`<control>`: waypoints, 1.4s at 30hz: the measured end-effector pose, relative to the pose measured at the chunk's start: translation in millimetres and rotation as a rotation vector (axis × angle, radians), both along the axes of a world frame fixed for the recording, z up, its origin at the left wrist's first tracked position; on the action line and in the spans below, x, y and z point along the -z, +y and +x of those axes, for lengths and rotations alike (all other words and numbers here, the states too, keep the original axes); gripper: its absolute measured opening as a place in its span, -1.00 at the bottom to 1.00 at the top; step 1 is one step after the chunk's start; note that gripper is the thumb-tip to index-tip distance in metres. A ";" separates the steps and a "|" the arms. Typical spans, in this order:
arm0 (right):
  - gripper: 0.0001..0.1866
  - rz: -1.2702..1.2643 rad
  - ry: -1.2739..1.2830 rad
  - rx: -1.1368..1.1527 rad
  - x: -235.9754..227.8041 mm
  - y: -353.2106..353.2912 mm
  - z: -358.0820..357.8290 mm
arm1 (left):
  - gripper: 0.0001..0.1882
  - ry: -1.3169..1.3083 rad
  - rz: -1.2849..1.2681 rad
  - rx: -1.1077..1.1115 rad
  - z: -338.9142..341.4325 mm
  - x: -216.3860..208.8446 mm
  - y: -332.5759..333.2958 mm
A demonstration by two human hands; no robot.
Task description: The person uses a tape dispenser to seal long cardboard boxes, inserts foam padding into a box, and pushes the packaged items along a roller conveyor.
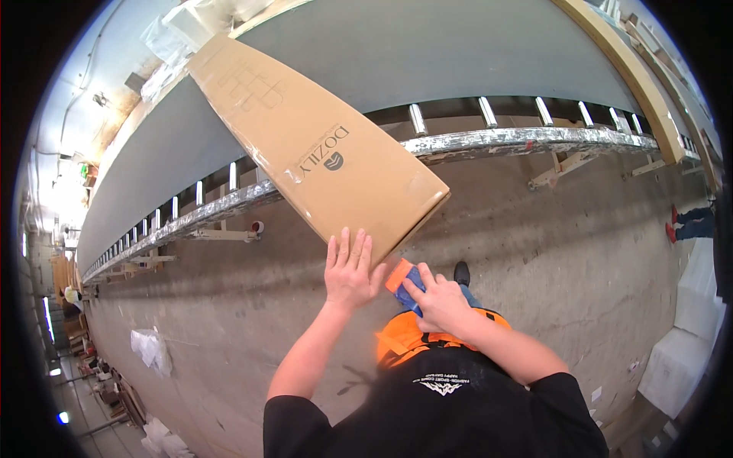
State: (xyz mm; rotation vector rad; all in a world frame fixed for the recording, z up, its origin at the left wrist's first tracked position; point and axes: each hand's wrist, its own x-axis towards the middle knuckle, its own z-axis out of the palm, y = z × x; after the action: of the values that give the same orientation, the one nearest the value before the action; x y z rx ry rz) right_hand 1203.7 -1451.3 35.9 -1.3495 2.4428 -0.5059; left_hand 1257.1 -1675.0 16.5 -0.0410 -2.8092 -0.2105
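Note:
A long brown cardboard box [305, 145] lies slanting across the conveyor, its near end jutting out over the edge towards me. Clear tape glints along parts of its top, which carries dark print. My left hand [351, 271] rests on the box's near end, fingers spread and pointing away from me. Just right of the box's near corner, my right hand [443, 301] grips a blue and orange tape dispenser [403, 284], held a little apart from the cardboard. The hand covers part of the dispenser.
Beneath the box runs a dark conveyor belt [473, 49] with a scuffed metal side rail [519, 140] and several rollers. White wrapped blocks [676, 370] stand at the right. Crumpled plastic [150, 351] lies on the floor at left. Another person's legs [693, 224] show at far right.

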 end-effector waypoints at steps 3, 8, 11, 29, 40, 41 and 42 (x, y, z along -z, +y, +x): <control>-0.19 0.136 -0.056 -0.041 -5.5 -32.7 -5.4 | -0.29 -0.019 0.021 -0.017 2.1 12.0 8.6; -0.36 0.350 0.595 -0.010 52.8 -80.5 32.3 | -0.23 0.074 -0.072 -0.096 -2.3 35.1 10.8; -0.40 0.489 -0.139 -0.210 71.7 -56.7 -6.0 | -0.17 0.058 -0.090 -0.081 -1.3 33.6 8.3; -0.25 -0.358 -1.444 0.164 70.0 34.2 -283.2 | -0.03 -0.379 -0.104 -0.059 -99.2 8.7 30.0; -0.28 -0.802 -1.514 0.491 81.6 24.9 -68.5 | -0.37 -0.450 -0.065 0.432 -187.0 -32.0 72.2; -0.30 -0.726 -1.527 0.522 79.3 14.7 -62.6 | -0.52 -0.454 -0.046 0.716 -203.9 -30.0 78.7; -0.32 -0.978 -1.309 0.544 80.3 -0.6 -51.8 | -0.52 -0.459 -0.049 0.732 -211.7 -25.0 74.6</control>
State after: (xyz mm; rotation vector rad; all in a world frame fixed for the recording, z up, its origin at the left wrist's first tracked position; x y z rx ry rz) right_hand 1151.9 -1451.9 -44.4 -0.1724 1.3083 -2.0489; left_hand 1045.4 -1600.4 41.6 -1.1724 -3.1074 -0.3496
